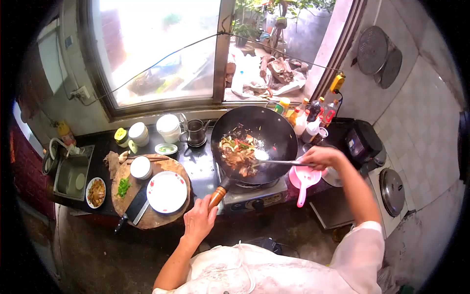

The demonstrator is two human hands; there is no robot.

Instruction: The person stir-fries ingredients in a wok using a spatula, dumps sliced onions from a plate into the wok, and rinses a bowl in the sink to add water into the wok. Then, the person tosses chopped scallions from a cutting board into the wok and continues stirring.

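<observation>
A black wok (279, 132) sits on the gas stove (257, 198), tilted a little towards the window. My left hand (199, 218) is closed around the wok's wooden handle (218, 196). In the wok lies a stir-fry (237, 152) of brown pieces with bits of red and green. My right hand (320, 158) grips the long handle of a metal spatula (281, 162), whose head reaches into the food and is partly hidden by glare. Below my right hand is a pink plastic scoop (302, 188).
Left of the stove, a round chopping board (125, 171) bears a white plate (166, 192), a cleaver (141, 213), a white bowl (141, 167) and chopped greens (124, 187). Bottles (316, 109) stand behind the wok at right. A sink (73, 171) is at far left, near a dish of food (96, 192).
</observation>
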